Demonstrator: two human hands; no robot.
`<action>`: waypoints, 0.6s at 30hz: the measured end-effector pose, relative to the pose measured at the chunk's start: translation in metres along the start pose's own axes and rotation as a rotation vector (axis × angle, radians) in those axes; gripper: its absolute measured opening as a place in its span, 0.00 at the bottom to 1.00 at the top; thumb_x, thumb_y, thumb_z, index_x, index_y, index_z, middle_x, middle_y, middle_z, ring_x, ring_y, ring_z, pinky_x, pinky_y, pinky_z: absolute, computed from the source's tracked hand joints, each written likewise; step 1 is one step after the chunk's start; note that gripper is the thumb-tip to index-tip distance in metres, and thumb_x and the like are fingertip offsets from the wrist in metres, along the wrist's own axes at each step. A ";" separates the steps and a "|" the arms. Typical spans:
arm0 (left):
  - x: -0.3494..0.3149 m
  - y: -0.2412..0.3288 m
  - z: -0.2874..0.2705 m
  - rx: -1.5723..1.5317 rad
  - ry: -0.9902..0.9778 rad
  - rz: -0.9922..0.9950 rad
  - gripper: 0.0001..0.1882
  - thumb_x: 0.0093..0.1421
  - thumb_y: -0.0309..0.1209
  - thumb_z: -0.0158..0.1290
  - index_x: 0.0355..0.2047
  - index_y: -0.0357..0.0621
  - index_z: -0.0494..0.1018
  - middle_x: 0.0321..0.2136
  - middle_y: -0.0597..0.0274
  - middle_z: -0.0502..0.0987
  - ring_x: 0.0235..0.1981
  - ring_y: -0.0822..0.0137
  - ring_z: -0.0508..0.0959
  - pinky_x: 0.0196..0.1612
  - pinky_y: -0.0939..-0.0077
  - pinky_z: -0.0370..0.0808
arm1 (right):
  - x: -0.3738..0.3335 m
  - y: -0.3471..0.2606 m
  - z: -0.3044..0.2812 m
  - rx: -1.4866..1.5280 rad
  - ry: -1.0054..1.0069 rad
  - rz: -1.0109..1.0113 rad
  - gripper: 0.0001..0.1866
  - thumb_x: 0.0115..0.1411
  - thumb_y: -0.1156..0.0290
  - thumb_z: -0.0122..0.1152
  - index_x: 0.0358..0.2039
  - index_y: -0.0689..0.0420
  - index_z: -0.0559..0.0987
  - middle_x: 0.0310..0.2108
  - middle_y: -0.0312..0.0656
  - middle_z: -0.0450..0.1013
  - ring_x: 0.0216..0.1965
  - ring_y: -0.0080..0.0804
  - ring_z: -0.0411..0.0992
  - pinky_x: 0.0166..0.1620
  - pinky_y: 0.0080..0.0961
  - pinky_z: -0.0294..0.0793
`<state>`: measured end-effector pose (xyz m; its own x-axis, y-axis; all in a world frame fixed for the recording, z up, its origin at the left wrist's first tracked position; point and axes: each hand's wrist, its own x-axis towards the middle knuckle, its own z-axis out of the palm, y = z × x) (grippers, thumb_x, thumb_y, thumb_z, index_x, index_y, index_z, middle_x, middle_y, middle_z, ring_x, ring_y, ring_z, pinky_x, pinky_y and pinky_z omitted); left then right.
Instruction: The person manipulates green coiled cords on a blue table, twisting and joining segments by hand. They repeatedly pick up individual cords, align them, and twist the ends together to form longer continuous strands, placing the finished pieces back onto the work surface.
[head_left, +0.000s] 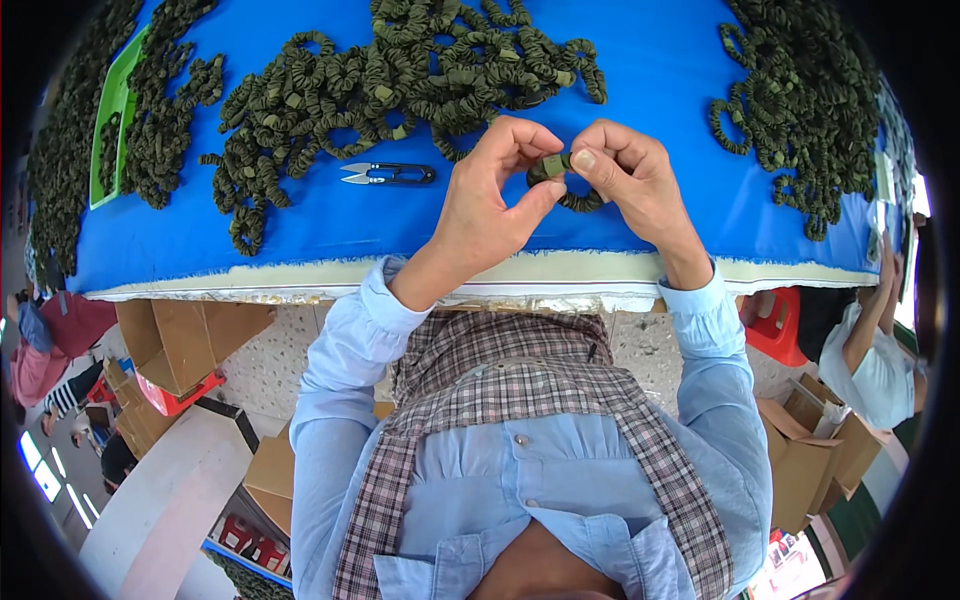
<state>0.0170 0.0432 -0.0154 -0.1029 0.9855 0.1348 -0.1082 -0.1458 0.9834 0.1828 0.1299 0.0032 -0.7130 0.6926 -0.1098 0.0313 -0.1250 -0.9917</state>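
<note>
Between my two hands is a dark green gathered hair scrunchie [580, 201] with a lighter green fabric tab on it. My left hand [500, 190] pinches it near the tab with thumb and fingers. From the other side my right hand [635, 180] grips the band, thumb and forefinger pressed together. The lower part of the ring hangs beneath my fingers, just above the blue table cover. Thread snips [405, 174] with dark handles and silver blades lie to the left of my left hand, apart from it. Beyond my hands spreads a heap of similar scrunchies [420, 85].
More scrunchies are piled at the right [810, 110] and far left, beside a green tray [118, 85]. The table's pale front edge [600, 270] runs before me. Cardboard boxes [180, 340] and a red stool [775, 325] stand below. A person [875, 360] sits at the right.
</note>
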 end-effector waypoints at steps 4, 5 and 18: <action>-0.002 -0.007 0.006 -0.165 0.055 0.036 0.17 0.55 0.20 0.59 0.44 0.35 0.67 0.35 0.61 0.74 0.38 0.73 0.76 0.42 0.80 0.74 | 0.001 0.003 0.000 0.013 -0.015 0.011 0.12 0.64 0.63 0.57 0.32 0.59 0.76 0.22 0.26 0.66 0.22 0.12 0.58 0.24 0.13 0.55; -0.002 -0.007 0.007 -0.209 0.059 0.024 0.17 0.55 0.20 0.60 0.43 0.35 0.67 0.35 0.61 0.74 0.38 0.73 0.76 0.41 0.81 0.75 | 0.001 0.004 0.000 0.028 -0.012 0.015 0.12 0.64 0.62 0.57 0.32 0.59 0.76 0.22 0.26 0.66 0.22 0.12 0.58 0.24 0.13 0.56; -0.003 -0.023 0.003 -0.297 0.125 0.098 0.12 0.55 0.22 0.61 0.37 0.34 0.69 0.30 0.58 0.75 0.28 0.69 0.80 0.30 0.80 0.79 | 0.005 0.015 0.007 0.148 0.012 0.026 0.14 0.65 0.59 0.55 0.32 0.58 0.74 0.22 0.28 0.65 0.21 0.13 0.58 0.24 0.12 0.55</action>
<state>0.0223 0.0441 -0.0381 -0.2455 0.9501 0.1927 -0.3736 -0.2761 0.8856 0.1748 0.1264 -0.0121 -0.7050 0.6958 -0.1369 -0.0549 -0.2460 -0.9677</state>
